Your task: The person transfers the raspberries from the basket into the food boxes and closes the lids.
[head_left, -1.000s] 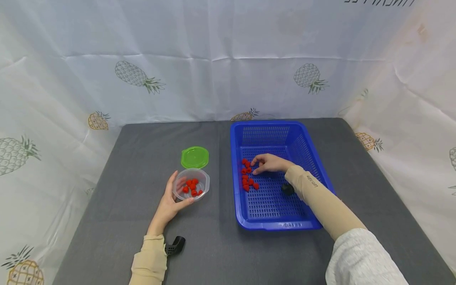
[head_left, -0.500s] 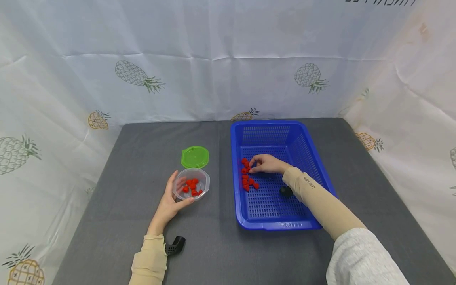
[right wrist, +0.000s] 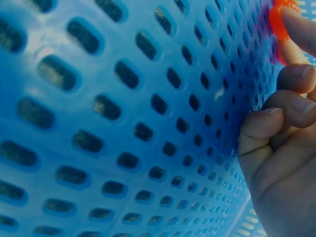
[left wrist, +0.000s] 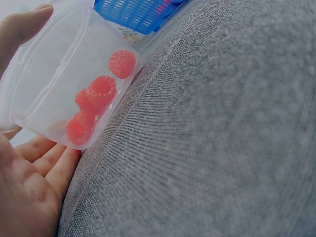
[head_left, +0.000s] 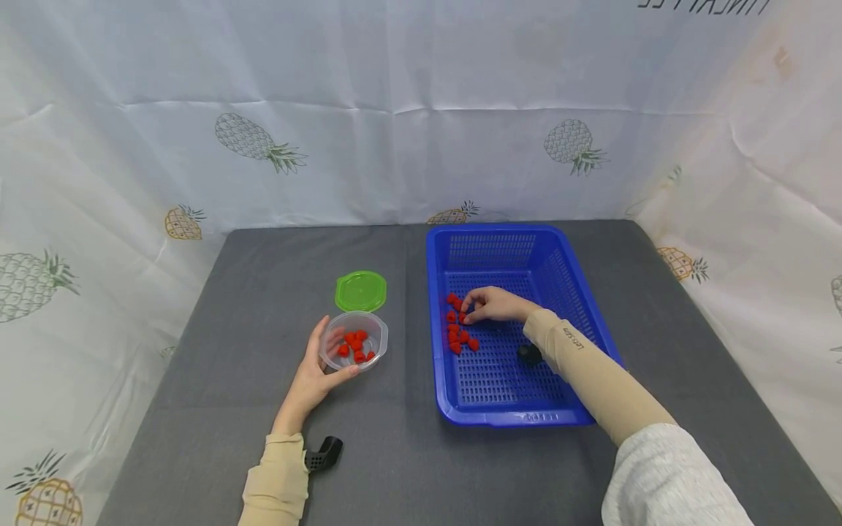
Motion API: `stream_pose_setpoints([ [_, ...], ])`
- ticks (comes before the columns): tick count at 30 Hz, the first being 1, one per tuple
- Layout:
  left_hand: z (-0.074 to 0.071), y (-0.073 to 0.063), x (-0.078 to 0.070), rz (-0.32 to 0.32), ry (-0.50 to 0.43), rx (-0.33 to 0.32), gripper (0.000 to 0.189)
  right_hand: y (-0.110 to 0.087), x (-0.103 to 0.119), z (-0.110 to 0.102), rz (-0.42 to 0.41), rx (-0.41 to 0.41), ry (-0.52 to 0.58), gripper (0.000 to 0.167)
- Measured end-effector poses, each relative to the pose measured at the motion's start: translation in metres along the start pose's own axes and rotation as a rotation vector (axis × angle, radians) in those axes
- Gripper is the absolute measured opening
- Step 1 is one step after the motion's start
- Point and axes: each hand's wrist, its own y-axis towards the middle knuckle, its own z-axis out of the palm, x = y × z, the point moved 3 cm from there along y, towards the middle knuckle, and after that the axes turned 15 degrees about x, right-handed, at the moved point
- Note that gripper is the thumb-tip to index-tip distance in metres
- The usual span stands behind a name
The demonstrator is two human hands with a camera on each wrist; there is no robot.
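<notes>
My left hand (head_left: 313, 381) holds a clear plastic tub (head_left: 378, 337) on the table, thumb at the near rim and fingers round its left side. Several red raspberries (left wrist: 101, 94) lie on the tub's bottom. Inside a blue plastic basket (head_left: 454, 394), my right hand (head_left: 498, 304) pinches a raspberry (right wrist: 279, 22) between thumb and index finger, close over the perforated floor. Its other fingers are curled in. More raspberries (head_left: 454, 340) lie in a loose group along the basket's left side, next to the fingertips.
A green lid (head_left: 360, 291) lies flat on the grey table (head_left: 263, 292) just behind the tub. Black wrist devices show at the left wrist and under the right wrist, the latter inside the basket. A white pineapple-print sheet (head_left: 395, 161) hangs around the table.
My right hand's thumb and index finger have closed on a raspberry at the basket's left side, after hovering spread beside the group. My left hand and the tub have stayed put.
</notes>
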Motion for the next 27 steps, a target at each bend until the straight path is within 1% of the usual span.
stream_pose_setpoints([
  [9,0.0,0.0,-0.001,-0.002,0.003,0.003,0.1,0.001,-0.001,0.001,-0.027,0.022,-0.016,0.024],
  [14,0.0,-0.001,-0.001,-0.012,0.005,0.004,0.1,0.001,-0.001,0.0,-0.05,0.015,-0.007,0.024],
  [19,0.0,-0.002,-0.002,-0.015,0.005,0.006,0.1,-0.003,0.002,-0.004,-0.072,-0.01,0.039,0.024],
  [24,0.0,-0.001,-0.001,-0.013,0.006,0.004,0.101,-0.011,0.008,-0.011,-0.113,-0.027,0.121,0.027],
  [27,0.0,0.0,-0.001,-0.005,0.006,0.003,0.102,-0.017,0.013,-0.016,-0.131,-0.048,0.147,0.026],
])
